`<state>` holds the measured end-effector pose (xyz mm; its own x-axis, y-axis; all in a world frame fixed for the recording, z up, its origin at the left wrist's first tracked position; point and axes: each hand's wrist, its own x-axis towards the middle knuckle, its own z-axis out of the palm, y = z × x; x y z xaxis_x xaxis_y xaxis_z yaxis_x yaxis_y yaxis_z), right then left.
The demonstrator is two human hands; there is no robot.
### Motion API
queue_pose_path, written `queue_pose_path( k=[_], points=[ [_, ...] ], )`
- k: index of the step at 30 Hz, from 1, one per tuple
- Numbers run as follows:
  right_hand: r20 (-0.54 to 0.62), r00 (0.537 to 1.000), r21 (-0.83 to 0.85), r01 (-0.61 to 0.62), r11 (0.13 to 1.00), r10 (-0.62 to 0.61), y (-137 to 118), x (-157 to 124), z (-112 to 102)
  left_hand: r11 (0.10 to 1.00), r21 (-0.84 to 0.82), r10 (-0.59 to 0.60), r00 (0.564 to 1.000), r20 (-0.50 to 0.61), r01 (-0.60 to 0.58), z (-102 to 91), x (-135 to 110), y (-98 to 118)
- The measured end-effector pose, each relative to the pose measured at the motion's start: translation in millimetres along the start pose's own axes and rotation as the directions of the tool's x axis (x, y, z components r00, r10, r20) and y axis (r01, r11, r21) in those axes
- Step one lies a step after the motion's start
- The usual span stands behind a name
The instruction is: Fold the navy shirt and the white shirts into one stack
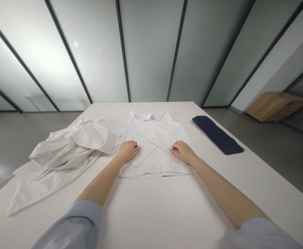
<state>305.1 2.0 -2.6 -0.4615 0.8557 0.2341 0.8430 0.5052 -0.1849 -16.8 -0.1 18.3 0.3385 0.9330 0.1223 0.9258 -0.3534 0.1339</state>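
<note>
We see a white shirt (151,138) and, by the white table's (244,193) left edge, a white heap of cloth (68,148) (both plain), with a navy strip (217,135) toward the right edge.

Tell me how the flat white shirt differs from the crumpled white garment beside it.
The shirt lies flat and folded, while the crumpled garment lies heaped. The shirt shows its collar; the garment shows none clearly. The garment spreads wider than the shirt. Both are white.

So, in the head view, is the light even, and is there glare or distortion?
In the head view, glare brightens the frosted glass wall at upper left; its dark frame lines fan outward, a wide-angle distortion; the white shirt looks fairly sharp, with soft shadows.
</note>
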Motion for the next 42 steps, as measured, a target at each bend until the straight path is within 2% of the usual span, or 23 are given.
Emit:
queue_pose_path(
  k=[8, 16, 23, 26, 29, 32, 35, 38, 42],
  points=[
    [0.002, 1.0, 0.034, 0.016, 0.999, -0.016, 2.1, -1.5, 0.3, 1.0, -0.017, -0.02, 1.0, 0.014, 0.02, 1.2, -0.9, -0.7],
    [0.052, 0.998, -0.002, -0.04, 0.999, 0.04, -3.3, -3.9, 6.2, 0.997, 0.029, -0.07, 0.997, 0.018, 0.07, -1.2, -1.5, 3.8],
    [0.089, 0.991, -0.075, -0.097, 0.992, 0.103, -0.2, -8.6, 19.8, 0.999, 0.017, -0.038, 0.996, 0.078, 0.037, 13.5, -4.7, 3.3],
    [0.071, 0.997, -0.038, -0.039, 0.999, 0.042, -3.2, -8.6, 17.0, 1.0, -0.007, 0.016, 0.999, 0.051, -0.016, 13.9, -6.7, 7.0],
    [0.05, 0.998, 0.024, 0.029, 0.999, -0.03, -10.3, -7.5, 10.7, 0.988, -0.06, 0.147, 0.989, 0.027, -0.145, 9.3, -10.0, 14.6],
    [0.072, 0.996, 0.064, 0.055, 0.996, -0.06, -17.1, -7.0, 5.6, 0.964, -0.102, 0.253, 0.965, 0.068, -0.246, 6.0, -12.9, 21.0],
    [0.131, 0.99, 0.078, 0.041, 0.996, -0.051, -19.7, -7.9, 3.4, 0.961, -0.111, 0.264, 0.958, 0.108, -0.252, 5.4, -13.5, 23.2],
    [0.167, 0.984, 0.083, 0.041, 0.996, -0.054, -19.6, -9.1, 4.1, 0.966, -0.113, 0.245, 0.964, 0.101, -0.234, 5.7, -11.5, 23.0],
    [0.159, 0.986, 0.06, 0.047, 0.997, -0.057, -21.5, -8.7, 8.7, 0.968, -0.091, 0.242, 0.965, 0.105, -0.233, 7.4, -7.8, 22.7]
  ],
)
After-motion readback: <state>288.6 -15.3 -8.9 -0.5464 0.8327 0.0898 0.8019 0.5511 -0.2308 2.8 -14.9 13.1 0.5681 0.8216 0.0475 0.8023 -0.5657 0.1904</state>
